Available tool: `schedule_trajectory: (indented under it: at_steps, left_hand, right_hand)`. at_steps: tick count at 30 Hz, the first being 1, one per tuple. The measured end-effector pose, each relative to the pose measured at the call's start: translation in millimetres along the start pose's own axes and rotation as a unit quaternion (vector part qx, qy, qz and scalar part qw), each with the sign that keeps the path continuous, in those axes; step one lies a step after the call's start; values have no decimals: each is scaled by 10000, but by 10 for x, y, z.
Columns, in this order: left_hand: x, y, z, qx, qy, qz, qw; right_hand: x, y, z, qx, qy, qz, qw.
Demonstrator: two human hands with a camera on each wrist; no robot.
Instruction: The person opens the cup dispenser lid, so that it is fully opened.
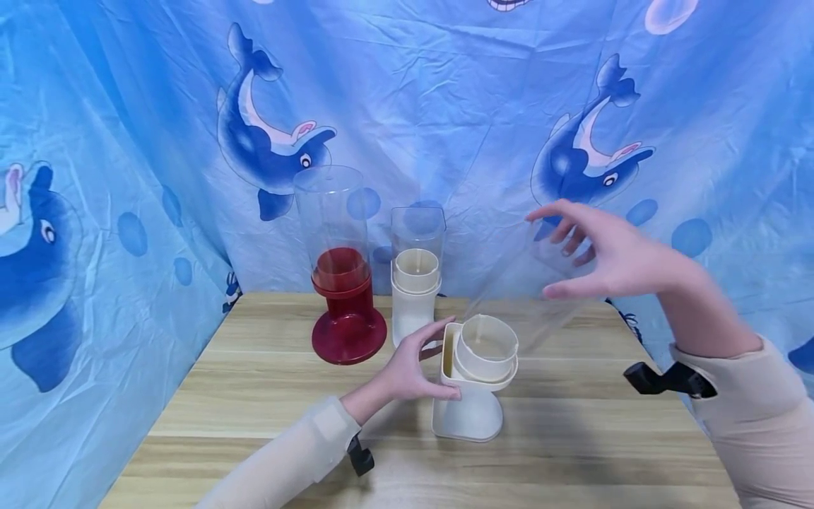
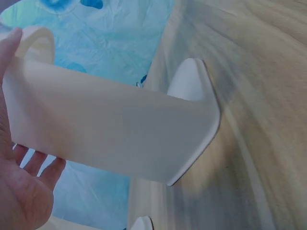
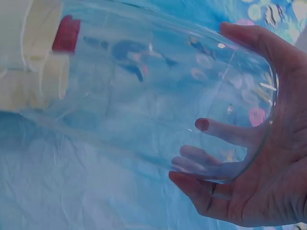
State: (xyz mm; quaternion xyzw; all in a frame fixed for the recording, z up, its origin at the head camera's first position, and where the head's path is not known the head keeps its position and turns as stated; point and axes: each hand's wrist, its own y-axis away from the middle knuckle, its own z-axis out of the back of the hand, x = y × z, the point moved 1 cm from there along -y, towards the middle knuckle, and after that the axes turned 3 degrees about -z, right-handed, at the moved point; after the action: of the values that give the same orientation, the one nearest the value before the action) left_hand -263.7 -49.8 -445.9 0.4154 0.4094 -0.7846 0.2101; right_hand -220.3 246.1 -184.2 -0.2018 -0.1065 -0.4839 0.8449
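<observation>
My left hand [image 1: 407,364] grips the upper part of a white stand [image 1: 467,410] with a cream round collar [image 1: 488,346]. In the left wrist view, its fingers [image 2: 53,172] wrap the back of that stand [image 2: 105,120], whose flat foot is at the table. Up and to the right, my right hand [image 1: 613,254] holds a clear cylinder [image 1: 531,300] by its far end, tilted, with its lower end at the collar. In the right wrist view, thumb and fingers spread around the clear cylinder [image 3: 139,96], which reaches toward the cream collar [image 3: 55,76].
Behind on the left stands a red stand [image 1: 346,339] topped by an upright clear cylinder [image 1: 331,205]. Beside it is another white stand [image 1: 413,311] with a clear container [image 1: 417,226]. The wooden table [image 1: 254,403] meets a blue dolphin-print cloth [image 1: 407,106].
</observation>
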Motion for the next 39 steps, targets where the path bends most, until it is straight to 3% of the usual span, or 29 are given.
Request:
schedule_trajectory:
  at_steps: [6, 12, 16, 21, 28, 37, 39]
  left_hand:
    - [12, 14, -7, 219, -23, 58, 9997]
    - [52, 29, 7, 550, 304, 230, 9978]
    - [54, 105, -3, 469, 317, 348, 9978]
    - [58, 139, -5, 133, 383, 408, 9983]
    - [75, 117, 17, -51, 545, 437, 9975]
    - [35, 181, 70, -626, 563, 162, 9963]
    - [13, 180, 85, -706, 446, -59, 9965]
  right_hand:
    - [-246, 53, 182, -257, 190, -984, 9946]
    - [-469, 66, 148, -219, 351, -1638, 9856]
    - [-583, 94, 111, -233, 336, -1914, 9807]
    - [-700, 113, 96, -273, 379, -2015, 9784]
    - [-803, 115, 64, -229, 420, -2090, 9767]
    - [-850, 135, 50, -185, 433, -2130, 9759]
    - [-859, 135, 43, -160, 433, -2125, 9761]
